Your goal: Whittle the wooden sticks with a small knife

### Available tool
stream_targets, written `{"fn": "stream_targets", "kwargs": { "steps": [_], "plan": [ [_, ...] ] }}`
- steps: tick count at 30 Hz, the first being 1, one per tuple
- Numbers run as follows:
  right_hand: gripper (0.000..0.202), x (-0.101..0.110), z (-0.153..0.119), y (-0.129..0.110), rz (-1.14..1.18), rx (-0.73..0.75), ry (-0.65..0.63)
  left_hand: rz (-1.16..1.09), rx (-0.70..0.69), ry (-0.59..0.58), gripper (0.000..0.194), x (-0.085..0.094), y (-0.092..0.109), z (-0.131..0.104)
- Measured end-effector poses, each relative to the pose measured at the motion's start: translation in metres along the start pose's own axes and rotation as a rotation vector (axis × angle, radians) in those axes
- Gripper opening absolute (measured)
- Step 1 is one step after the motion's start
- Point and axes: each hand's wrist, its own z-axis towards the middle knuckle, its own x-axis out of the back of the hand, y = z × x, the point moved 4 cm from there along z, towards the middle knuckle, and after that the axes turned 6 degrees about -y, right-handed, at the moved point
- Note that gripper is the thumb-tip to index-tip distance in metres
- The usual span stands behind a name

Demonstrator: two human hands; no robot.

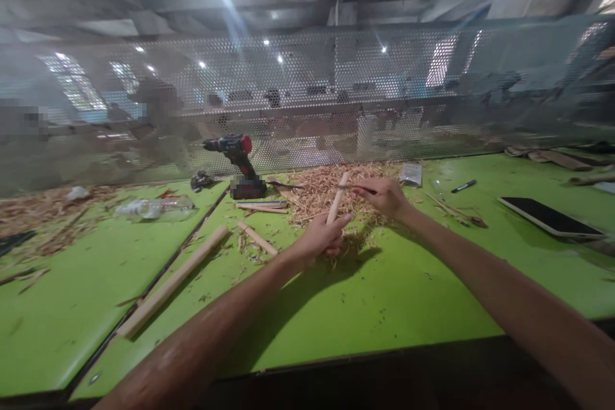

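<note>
My left hand (pixel 323 234) is closed around the lower end of a pale wooden stick (pixel 338 197), which tilts up and slightly right. My right hand (pixel 383 197) is closed on the handle of a thin tool (pixel 364 189), whose front end reaches the upper part of the stick. What the tool's tip looks like is too small to tell. Just behind both hands lies a heap of curled wood shavings (pixel 313 187) on the green table (pixel 408 295).
A cordless drill (pixel 243 163) stands behind on the left. A long wooden rod (pixel 175 280) lies front left, a shorter one (pixel 257 237) beside it. Plastic bottles (pixel 156 207) lie further left. On the right are a pen (pixel 464 186) and a tablet (pixel 550 218). A perforated screen (pixel 302 96) borders the back.
</note>
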Motion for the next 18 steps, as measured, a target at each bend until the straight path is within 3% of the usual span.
{"fn": "stream_targets", "kwargs": {
  "steps": [2,6,8,12,18],
  "plan": [
    [0.051,0.01,-0.003,0.022,-0.003,-0.144,0.02,0.06,0.024,-0.045,0.051,-0.006,-0.003,-0.003],
    [0.045,0.039,-0.016,0.07,-0.014,-0.49,0.207,0.16,0.073,-0.136,0.047,-0.018,-0.008,-0.008],
    [0.043,0.046,-0.019,0.08,0.024,-0.547,0.278,0.172,0.06,-0.127,0.048,-0.016,-0.008,-0.008],
    [0.039,0.042,-0.013,0.066,0.134,-0.46,0.245,0.173,0.035,-0.07,0.051,-0.006,-0.008,-0.004],
    [0.043,0.031,-0.001,0.009,0.201,-0.126,0.224,0.07,0.033,0.013,0.049,-0.003,-0.004,-0.001]
  ]
}}
